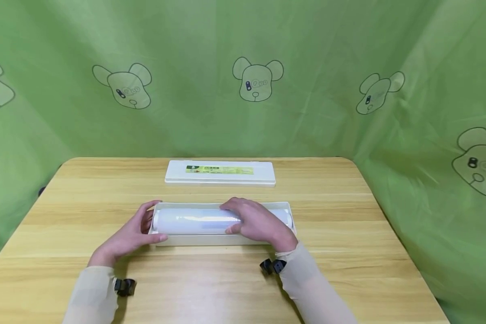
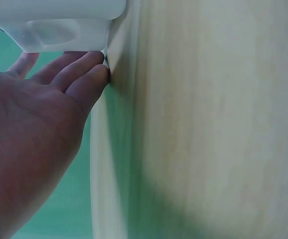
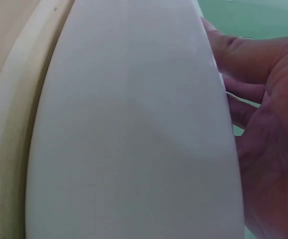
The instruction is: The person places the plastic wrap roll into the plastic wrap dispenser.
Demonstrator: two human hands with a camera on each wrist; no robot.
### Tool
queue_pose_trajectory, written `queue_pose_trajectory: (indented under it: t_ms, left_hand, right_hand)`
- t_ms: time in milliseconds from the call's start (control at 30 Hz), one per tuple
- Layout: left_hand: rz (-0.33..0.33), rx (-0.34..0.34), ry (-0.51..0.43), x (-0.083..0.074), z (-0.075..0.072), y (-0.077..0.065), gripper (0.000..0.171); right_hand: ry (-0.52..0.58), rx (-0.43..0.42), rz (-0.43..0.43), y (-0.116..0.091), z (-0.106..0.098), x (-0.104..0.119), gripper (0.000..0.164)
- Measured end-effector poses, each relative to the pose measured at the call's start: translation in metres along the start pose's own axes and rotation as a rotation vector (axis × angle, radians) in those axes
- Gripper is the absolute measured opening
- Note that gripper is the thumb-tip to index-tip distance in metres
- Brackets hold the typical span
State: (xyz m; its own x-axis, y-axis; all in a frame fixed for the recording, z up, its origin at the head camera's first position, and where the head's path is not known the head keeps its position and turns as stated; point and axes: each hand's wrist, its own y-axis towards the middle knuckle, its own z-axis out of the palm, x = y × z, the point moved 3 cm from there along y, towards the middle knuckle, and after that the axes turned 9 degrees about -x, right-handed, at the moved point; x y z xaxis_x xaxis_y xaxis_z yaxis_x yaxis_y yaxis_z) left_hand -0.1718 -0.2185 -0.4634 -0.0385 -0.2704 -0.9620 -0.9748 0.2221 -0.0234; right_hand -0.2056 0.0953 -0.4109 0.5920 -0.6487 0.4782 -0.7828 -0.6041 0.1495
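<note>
A long white plastic box (image 1: 222, 240) lies crosswise on the table, its top uncovered. Inside it sits a shiny, translucent roll of cling film (image 1: 198, 220) that spans nearly the whole length. My left hand (image 1: 125, 238) grips the box's left end, thumb along the front wall and fingers round the far corner; the left wrist view shows those fingertips against the end wall. Over the right half of the roll, my right hand (image 1: 257, 220) holds it from above, thumb at the near side and fingers at the far side. In the right wrist view the box's front wall hides the roll.
Farther back lies a white lid (image 1: 220, 179) with a green and yellow label (image 1: 219, 169). Both items are on a wooden table (image 1: 194, 288). A green curtain (image 1: 194, 121) with printed bear heads hangs behind and along the sides.
</note>
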Motion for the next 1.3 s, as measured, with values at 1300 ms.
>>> queue_pose_trajectory:
  t_ms: [1300]
  left_hand:
    - [-0.028, 0.013, 0.018, 0.0, -0.001, 0.0, 0.094]
  right_hand:
    - [-0.08, -0.043, -0.04, -0.002, 0.004, -0.003, 0.055]
